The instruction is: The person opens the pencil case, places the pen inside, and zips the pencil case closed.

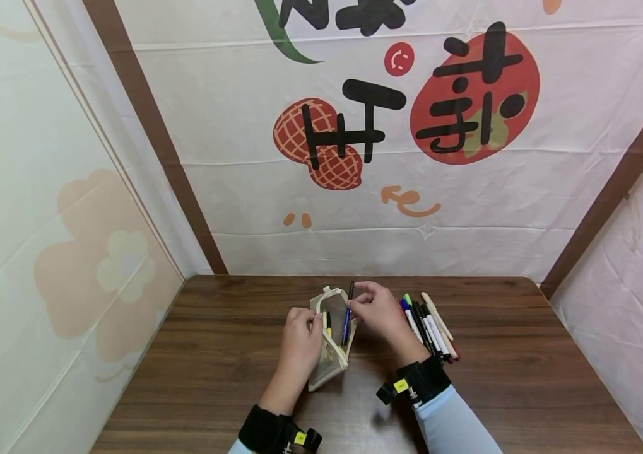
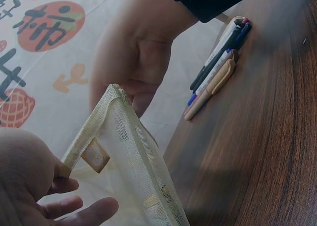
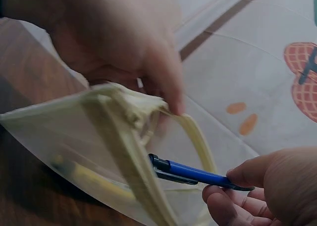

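My left hand pinches the rim of a cream mesh pencil pouch, holding its zippered mouth spread. In the left wrist view, a small tan label hangs at the pouch's edge. A blue pen with a dark end is pinched between the thumb and fingers of my right hand. The pen's dark end points into the pouch's mouth. Through the mesh in the right wrist view shows a yellow pen inside the pouch, blurred.
Right of my right hand, several pens and markers lie side by side on the brown wooden table. White printed cloth hangs along the table's far edge, with more cloth at both sides. Black straps with small cameras circle both wrists.
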`<state>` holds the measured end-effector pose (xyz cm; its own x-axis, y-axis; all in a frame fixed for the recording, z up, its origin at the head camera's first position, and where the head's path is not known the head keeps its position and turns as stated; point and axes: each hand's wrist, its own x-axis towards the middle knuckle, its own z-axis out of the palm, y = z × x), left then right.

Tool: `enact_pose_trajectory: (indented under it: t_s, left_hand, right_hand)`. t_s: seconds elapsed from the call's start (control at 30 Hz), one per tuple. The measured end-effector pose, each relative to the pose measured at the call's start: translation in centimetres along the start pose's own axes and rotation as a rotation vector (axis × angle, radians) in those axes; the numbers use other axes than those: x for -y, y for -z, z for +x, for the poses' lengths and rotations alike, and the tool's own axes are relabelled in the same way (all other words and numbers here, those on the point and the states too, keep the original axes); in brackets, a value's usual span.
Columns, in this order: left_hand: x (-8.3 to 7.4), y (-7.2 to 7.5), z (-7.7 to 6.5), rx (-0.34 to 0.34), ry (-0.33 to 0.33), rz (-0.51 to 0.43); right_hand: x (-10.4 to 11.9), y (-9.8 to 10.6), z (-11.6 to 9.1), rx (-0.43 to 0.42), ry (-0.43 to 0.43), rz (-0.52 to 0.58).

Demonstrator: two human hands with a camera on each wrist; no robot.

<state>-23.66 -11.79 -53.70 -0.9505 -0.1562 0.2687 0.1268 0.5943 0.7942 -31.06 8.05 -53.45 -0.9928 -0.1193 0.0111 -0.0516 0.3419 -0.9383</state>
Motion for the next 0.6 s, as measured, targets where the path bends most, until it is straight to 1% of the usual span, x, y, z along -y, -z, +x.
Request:
enact_pose_trajectory:
  t_s: [0.13, 0.37, 0.6]
  left_hand:
    - [0.0, 0.0, 0.0, 0.000, 0.001, -0.003]
    - [0.3, 0.0, 0.1, 0.014, 0.000, -0.004]
    - [0.3, -0.1, 0.2, 0.016, -0.004, -0.008]
  right_hand:
    - [0.0, -1.0, -0.4, 0.032, -0.011, -0.017]
    - [0.1, -2.0, -0.9, 0.126, 0.002, -0.108]
    - [0.6, -2.6, -1.2, 0.213, -0.003, -0.100]
